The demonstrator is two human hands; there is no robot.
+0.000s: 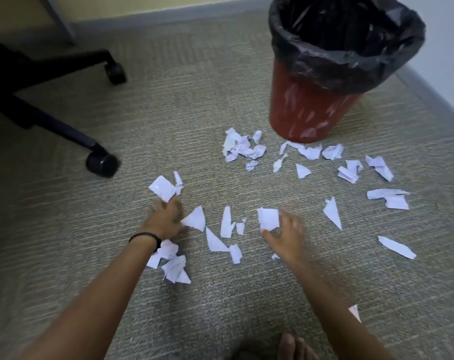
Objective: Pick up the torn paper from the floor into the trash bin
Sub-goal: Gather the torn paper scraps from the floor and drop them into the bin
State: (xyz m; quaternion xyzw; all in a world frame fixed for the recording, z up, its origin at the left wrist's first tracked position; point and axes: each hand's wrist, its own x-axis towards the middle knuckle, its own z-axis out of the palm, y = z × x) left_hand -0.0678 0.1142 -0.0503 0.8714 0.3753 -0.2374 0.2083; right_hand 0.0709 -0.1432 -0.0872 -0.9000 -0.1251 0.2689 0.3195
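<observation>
**Torn paper litters carpet as two hands reach in**

Jagged white scraps of torn paper (215, 241) lie strewn across a coarse, ribbed grey-green carpet (220, 294), all of them on the floor. The right hand (285, 235) pinches a rectangular scrap (268, 219) between thumb and fingers (285, 214). The left hand (164, 219), a thin black wristband (145, 236) at its wrist, is blurred; a creased square piece (163, 189) touches its fingers (172, 205), but whether they grip it cannot be told. Flat triangular slivers lie between the two hands, and crumpled wads (240, 149) lie farther beyond the fingers. Past those stands the trash bin (311, 107), a tapered red plastic pail with streaked walls, its rim wrapped in a glossy, wrinkled black liner (350, 66); the dark interior shows only the liner's folds. Far left of the fingers, a black chair base (51, 120) rests on round casters (102, 165).
</observation>
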